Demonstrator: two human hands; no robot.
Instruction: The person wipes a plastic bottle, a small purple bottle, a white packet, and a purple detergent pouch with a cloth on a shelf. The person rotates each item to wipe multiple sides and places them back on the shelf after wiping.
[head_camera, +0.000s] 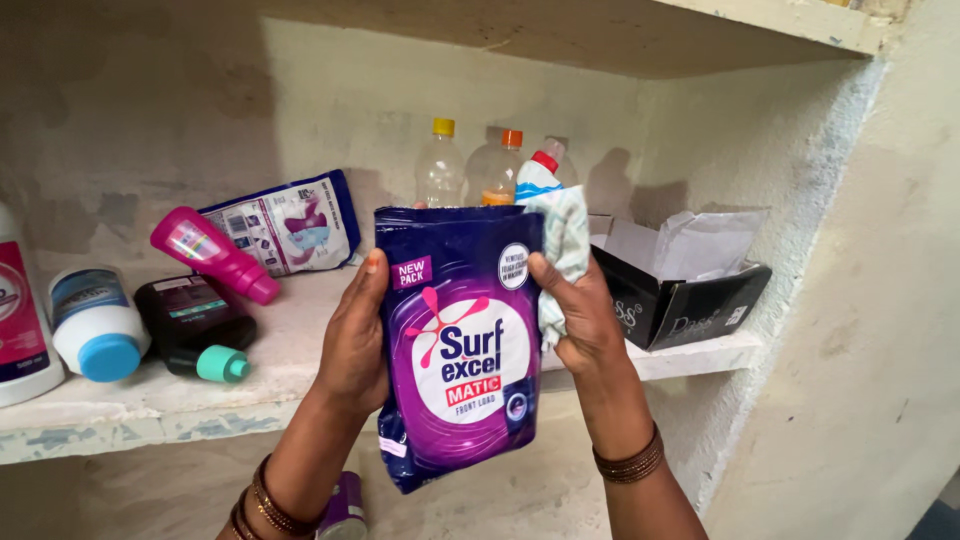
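Both hands hold a purple pouch (462, 345) upright in front of a shelf (300, 345). The left hand (352, 340) curls around the pouch's left edge, thumb on the front near the top corner, the other fingers hidden behind it. The right hand (585, 315) grips the right edge, thumb pressed on the front, and also clutches a pale cloth (562, 255) bunched against its fingers. Beyond the right fingers sits an open black box (690, 295) with white paper inside. Above the pouch's top stand three bottles (495, 165) at the back wall. Past the left fingers lie a pink bottle (212, 252), a black bottle (195, 320) with a teal cap, and a white jar (95, 322) with a blue lid.
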